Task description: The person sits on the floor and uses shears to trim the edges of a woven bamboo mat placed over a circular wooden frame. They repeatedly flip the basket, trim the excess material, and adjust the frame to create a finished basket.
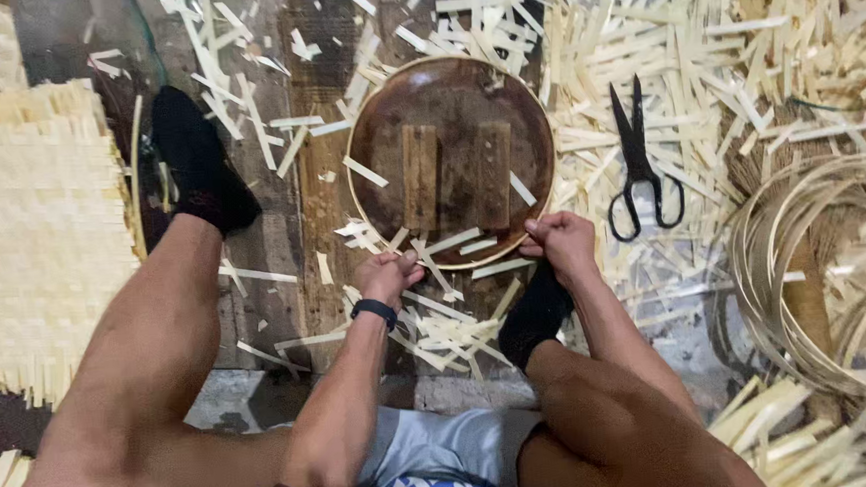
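We note left hand (pixel 387 274) closed on the round mould's (pixel 451 159) rim at 7 o'clock, right hand (pixel 560 244) gripping it at 5 o'clock, scissors (pixel 638 161) at 3 o'clock, strips (pixel 438 328) below.

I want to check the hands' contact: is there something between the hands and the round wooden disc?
Nothing visible: left hand and right hand already grip the near rim of the round wooden disc; loose bamboo strips lie beneath.
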